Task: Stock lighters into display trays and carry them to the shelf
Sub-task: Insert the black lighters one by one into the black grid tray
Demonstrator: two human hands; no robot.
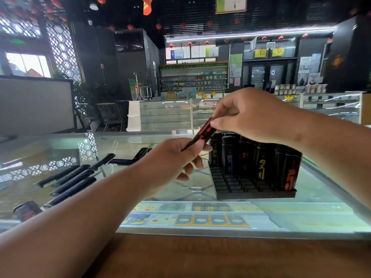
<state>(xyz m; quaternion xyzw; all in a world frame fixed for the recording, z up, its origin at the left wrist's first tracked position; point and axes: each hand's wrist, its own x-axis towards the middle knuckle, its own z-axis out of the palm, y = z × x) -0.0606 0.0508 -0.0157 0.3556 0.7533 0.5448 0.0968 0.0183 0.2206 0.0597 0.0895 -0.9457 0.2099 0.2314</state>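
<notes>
A black lighter with red print (201,132) is held in the air between both hands, tilted. My left hand (174,157) pinches its lower end and my right hand (247,115) pinches its upper end. Just right of and below them a black display tray (255,194) stands on the glass counter. Several black lighters (261,157) stand upright in its back rows, and its front slots are empty. Several loose dark lighters (70,181) lie flat on the glass at the left, with two more (130,158) behind my left wrist.
The glass counter top (321,197) covers packs displayed below. A wooden edge (220,255) runs along the near side. A dark lighter with red print (27,210) lies at the far left. Shop counters and shelves (192,79) stand in the background.
</notes>
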